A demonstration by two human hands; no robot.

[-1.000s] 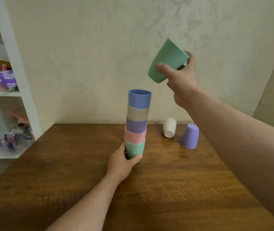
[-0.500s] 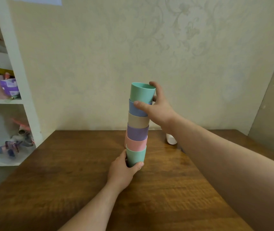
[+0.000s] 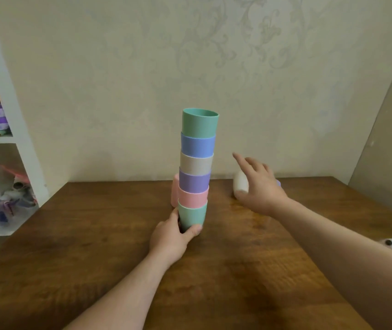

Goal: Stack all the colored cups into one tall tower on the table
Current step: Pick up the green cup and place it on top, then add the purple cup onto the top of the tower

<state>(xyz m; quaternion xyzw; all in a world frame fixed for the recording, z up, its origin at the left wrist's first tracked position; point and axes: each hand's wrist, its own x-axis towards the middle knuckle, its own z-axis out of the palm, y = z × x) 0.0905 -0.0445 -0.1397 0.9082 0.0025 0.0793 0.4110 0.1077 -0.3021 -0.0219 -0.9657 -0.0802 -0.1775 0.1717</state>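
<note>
White cup [image 3: 240, 184]: upside down, upright axis, at ten o'clock of right hand [image 3: 259, 186], fingers spread, empty. Left hand [image 3: 170, 236] clasps tower [image 3: 196, 167] base.

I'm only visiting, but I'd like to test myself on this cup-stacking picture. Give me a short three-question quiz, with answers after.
1. Count: how many cups make up the tower?
2. True or false: the right hand is holding a cup.
3. Choose: the left hand grips which cup? A) the top green cup B) the bottom green cup C) the white cup

Key:
1. Six: green, blue, beige, purple, pink, green from the top down.
2. False. It is open and empty, fingers spread, in front of the white cup on the table.
3. B. It wraps the base of the tower.
</note>
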